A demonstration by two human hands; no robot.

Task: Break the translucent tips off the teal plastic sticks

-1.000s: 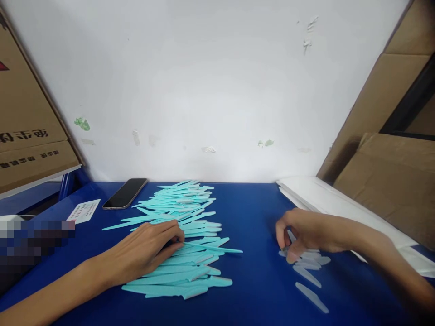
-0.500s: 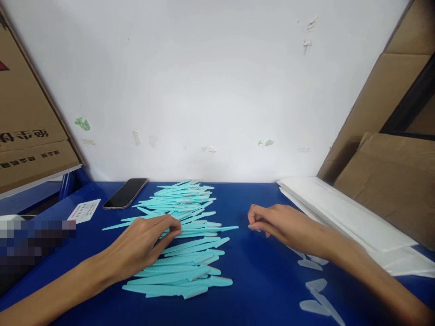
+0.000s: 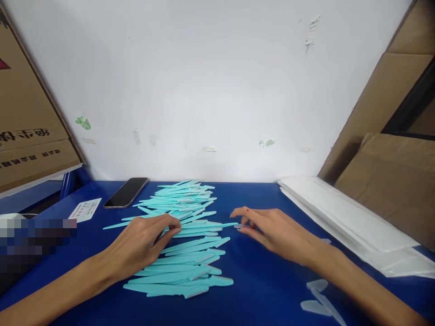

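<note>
A long pile of thin turquoise plastic sticks (image 3: 185, 235) lies on the blue table (image 3: 251, 290). My left hand (image 3: 144, 242) rests on the pile's left side, its fingers curled and pinching one stick near the middle. My right hand (image 3: 268, 228) is at the pile's right edge, fingers stretched toward the tip of that same stick (image 3: 217, 225), with a small pale translucent piece (image 3: 239, 226) pinched between thumb and fingertips.
Several pale translucent pieces (image 3: 317, 299) lie at the front right. A black phone (image 3: 125, 192) and a small card (image 3: 84, 209) sit at the back left. White sheets (image 3: 343, 217) and cardboard boxes (image 3: 394, 176) line the right side; another box (image 3: 27, 136) stands left.
My right hand left the translucent pieces at the front right and moved left to the pile's edge, carrying a small piece. My left hand shifted slightly and lifted one stick's end.
</note>
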